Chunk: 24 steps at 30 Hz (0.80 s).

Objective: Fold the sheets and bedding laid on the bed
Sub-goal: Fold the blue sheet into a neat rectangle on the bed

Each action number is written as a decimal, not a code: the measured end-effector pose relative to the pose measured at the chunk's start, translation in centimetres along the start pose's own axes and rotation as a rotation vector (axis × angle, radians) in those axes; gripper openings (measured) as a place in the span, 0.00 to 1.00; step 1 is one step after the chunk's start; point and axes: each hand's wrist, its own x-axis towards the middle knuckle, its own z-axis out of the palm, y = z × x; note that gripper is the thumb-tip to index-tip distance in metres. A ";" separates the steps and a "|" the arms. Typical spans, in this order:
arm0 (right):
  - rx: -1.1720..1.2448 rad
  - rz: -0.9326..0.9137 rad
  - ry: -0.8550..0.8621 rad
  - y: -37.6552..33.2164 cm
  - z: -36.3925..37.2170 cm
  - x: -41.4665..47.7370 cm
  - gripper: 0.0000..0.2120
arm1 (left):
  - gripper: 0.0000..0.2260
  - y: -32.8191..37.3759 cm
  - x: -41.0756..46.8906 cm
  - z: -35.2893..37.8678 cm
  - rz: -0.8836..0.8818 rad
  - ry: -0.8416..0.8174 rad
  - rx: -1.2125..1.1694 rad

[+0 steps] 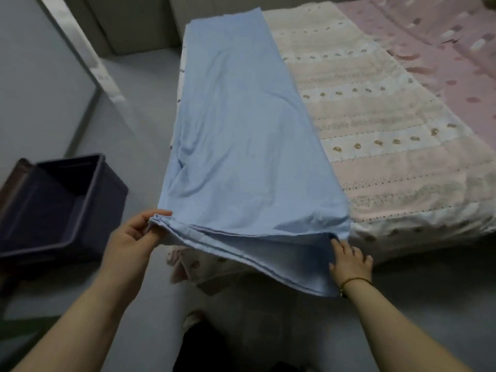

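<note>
Blue sheet (241,135), folded into a long layered strip, lies along the left side of a cream-and-pink patterned bedspread (389,146), its near end lifted. Left hand (134,234) pinches the near left corner; right hand (350,261) grips the right corner. Dark bin (53,210) stands on the floor nearby.

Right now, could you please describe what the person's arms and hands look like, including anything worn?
Both arms are bare up to the frame's edge, with no sleeves and no gloves. The wrist of the right hand carries a thin gold-and-orange bracelet with a small dark charm. The left hand and its wrist bear nothing; I see no rings.
</note>
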 end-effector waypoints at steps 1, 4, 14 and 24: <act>0.023 -0.007 -0.038 0.1 0.0 0.6 0.28 | 0.06 0.2 -0.6 0.0 -0.006 0.005 -0.009; 0.160 0.038 -0.106 1.3 0.4 1.9 0.28 | 0.08 0.4 -0.3 -0.1 -0.042 0.092 0.048; 0.520 0.197 -0.288 3.3 3.9 4.3 0.19 | 0.15 5.9 8.4 7.2 0.141 -0.032 0.293; 0.352 0.053 -0.252 4.6 4.3 -1.2 0.26 | 0.09 14.7 10.9 13.4 0.351 -0.080 0.316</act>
